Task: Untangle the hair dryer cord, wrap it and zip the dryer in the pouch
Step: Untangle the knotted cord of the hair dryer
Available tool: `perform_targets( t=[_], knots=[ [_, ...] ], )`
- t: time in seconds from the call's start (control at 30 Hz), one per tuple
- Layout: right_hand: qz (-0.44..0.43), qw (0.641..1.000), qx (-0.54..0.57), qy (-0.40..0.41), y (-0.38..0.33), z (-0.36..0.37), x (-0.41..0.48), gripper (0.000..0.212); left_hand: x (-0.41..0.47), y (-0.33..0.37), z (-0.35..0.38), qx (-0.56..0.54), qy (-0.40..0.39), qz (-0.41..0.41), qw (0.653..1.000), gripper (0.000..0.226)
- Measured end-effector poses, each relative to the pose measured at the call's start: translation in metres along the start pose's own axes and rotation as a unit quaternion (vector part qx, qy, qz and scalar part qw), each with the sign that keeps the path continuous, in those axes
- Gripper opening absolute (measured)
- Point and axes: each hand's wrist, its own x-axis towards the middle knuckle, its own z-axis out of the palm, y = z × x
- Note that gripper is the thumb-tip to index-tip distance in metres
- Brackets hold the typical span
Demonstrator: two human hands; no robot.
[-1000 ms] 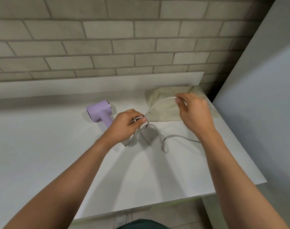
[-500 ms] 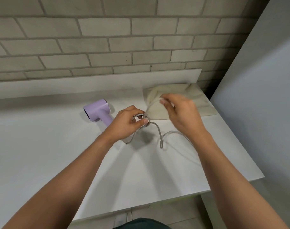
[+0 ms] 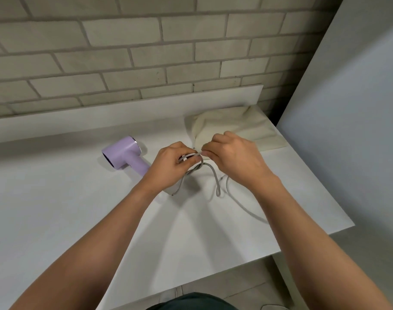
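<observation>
Firstly, lilac hair dryer [image 3: 124,156]: lying on its side on the white counter [image 3: 56,209], left of both hands. Left hand [image 3: 170,166]: fingers curled round gathered loops of grey cord [image 3: 216,184]. Right hand [image 3: 233,153]: thumb and fingers pinching one strand just beside the left hand; slack trails onto the counter. Cream pouch [image 3: 258,130]: flat, rear right, behind the right hand.

Dryer [image 3: 124,156] left of cord [image 3: 217,186]; pouch [image 3: 235,124] behind

Lilac dryer [image 3: 124,157], tangled grey cord [image 3: 217,186], cream pouch [image 3: 231,128]
</observation>
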Motion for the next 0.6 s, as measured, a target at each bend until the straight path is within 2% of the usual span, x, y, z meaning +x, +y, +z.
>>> perform_targets(
  t=[0.07, 0.17, 0.23, 0.33, 0.43, 0.6],
  knots=[
    [0.033, 0.999, 0.041, 0.013, 0.007, -0.003, 0.000, 0.025, 0.002, 0.000, -0.004, -0.035, -0.014, -0.022, 0.999, 0.013],
    [0.081, 0.983, 0.150, 0.072, 0.024, -0.014, 0.001, 0.028, 0.003, -0.003, -0.009, -0.104, -0.034, -0.101, 0.989, 0.039],
    [0.105, 0.971, 0.183, 0.110, 0.037, -0.020, -0.001, 0.022, 0.002, -0.003, -0.010, -0.167, -0.023, -0.162, 0.972, 0.052],
    [0.154, 0.961, 0.196, 0.120, 0.052, -0.022, -0.006, 0.017, 0.002, -0.005, -0.012, -0.206, 0.012, -0.180, 0.962, 0.051],
    [0.195, 0.961, 0.177, 0.083, 0.061, -0.014, -0.012, 0.018, 0.003, -0.005, -0.014, -0.199, 0.032, -0.138, 0.970, 0.035],
    [0.236, 0.966, 0.083, -0.065, 0.065, 0.013, -0.025, 0.017, -0.001, -0.003, -0.018, -0.217, 0.036, -0.100, 0.970, 0.024]
  ],
)
